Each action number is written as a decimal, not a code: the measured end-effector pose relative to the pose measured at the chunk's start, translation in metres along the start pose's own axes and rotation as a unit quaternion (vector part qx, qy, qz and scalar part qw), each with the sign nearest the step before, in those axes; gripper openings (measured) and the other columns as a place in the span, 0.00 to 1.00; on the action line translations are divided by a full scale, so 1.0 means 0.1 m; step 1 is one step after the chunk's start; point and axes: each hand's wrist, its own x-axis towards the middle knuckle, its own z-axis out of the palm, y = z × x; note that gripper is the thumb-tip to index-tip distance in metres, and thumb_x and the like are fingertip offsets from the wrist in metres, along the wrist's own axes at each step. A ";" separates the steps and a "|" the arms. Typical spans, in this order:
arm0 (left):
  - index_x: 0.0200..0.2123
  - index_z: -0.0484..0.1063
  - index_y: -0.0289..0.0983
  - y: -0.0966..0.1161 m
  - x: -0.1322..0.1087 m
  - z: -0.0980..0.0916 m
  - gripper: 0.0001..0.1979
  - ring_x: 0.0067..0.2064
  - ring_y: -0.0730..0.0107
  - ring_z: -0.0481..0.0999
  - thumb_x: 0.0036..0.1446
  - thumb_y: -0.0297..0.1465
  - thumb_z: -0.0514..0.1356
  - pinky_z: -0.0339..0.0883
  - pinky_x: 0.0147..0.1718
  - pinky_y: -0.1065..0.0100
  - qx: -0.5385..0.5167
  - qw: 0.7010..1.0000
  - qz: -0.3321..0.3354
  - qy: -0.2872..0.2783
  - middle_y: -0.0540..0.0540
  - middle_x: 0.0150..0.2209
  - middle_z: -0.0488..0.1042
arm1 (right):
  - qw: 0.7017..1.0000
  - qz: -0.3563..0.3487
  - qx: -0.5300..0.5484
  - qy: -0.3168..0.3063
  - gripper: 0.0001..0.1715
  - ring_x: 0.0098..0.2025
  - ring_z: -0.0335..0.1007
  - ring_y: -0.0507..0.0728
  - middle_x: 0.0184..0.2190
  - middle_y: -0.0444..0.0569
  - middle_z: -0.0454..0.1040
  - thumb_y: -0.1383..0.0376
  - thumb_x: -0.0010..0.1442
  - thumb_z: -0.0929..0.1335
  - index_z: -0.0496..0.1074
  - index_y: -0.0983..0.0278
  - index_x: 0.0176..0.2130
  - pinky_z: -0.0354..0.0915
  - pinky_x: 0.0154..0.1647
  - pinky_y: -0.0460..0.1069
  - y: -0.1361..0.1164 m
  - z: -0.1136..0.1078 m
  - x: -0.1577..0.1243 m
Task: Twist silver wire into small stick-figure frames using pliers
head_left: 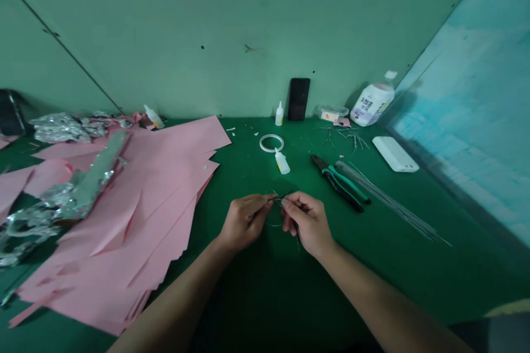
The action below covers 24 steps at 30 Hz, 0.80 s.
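The pale bottle [375, 101] is showing dark Chinese words [367, 106], 乳酸菌 and 水乐; the smaller marks [372, 116] are looking too blurry to read.

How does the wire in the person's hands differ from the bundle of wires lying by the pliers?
The held wire is pinched in the fingertips of the left hand and right hand; the bundle of wires lies on the table.
The held wire curves into loops, while the bundle of wires runs nearly straight.
Both are thin strands.
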 end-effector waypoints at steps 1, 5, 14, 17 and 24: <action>0.34 0.78 0.35 0.00 0.00 0.00 0.12 0.27 0.70 0.76 0.63 0.28 0.54 0.68 0.29 0.69 0.006 1.000 0.000 0.002 0.44 0.27 0.77 | 1.000 0.001 0.003 -0.005 0.13 0.13 0.60 0.47 0.17 0.40 0.69 0.57 0.59 0.70 0.71 0.63 0.28 0.52 0.12 0.44 0.01 0.00 0.00; 0.35 0.79 0.36 -0.01 0.01 0.00 0.11 0.32 0.68 0.78 0.63 0.30 0.56 0.69 0.31 0.70 -0.001 0.999 -0.041 0.001 0.45 0.28 0.78 | 1.000 -0.010 -0.015 -0.007 0.11 0.16 0.63 0.49 0.19 0.41 0.68 0.57 0.59 0.70 0.72 0.62 0.29 0.55 0.15 0.45 -0.01 -0.01 0.02; 0.38 0.80 0.35 0.05 -0.02 0.01 0.16 0.18 0.76 0.61 0.61 0.41 0.58 0.54 0.18 0.73 -0.131 0.965 -0.226 0.007 0.53 0.15 0.63 | 0.961 -0.187 -0.202 0.005 0.08 0.32 0.70 0.55 0.30 0.47 0.73 0.61 0.61 0.69 0.74 0.60 0.30 0.64 0.30 0.49 -0.06 -0.04 0.04; 0.27 0.78 0.34 0.07 -0.01 0.00 0.19 0.19 0.75 0.62 0.60 0.42 0.58 0.55 0.21 0.71 -0.155 0.961 -0.229 -0.007 0.52 0.15 0.62 | 0.943 -0.228 -0.242 0.006 0.09 0.32 0.69 0.55 0.29 0.47 0.72 0.62 0.63 0.67 0.71 0.60 0.30 0.64 0.31 0.50 -0.08 -0.02 0.04; 0.19 0.68 0.36 0.00 0.04 0.00 0.21 0.25 0.72 0.65 0.61 0.42 0.56 0.58 0.26 0.70 -0.134 0.951 -0.259 0.106 0.49 0.21 0.67 | 0.783 -0.075 -0.583 0.204 0.29 0.50 0.64 0.71 0.46 0.63 0.69 0.48 0.54 0.69 0.68 0.65 0.46 0.60 0.47 0.65 -0.27 -0.59 0.27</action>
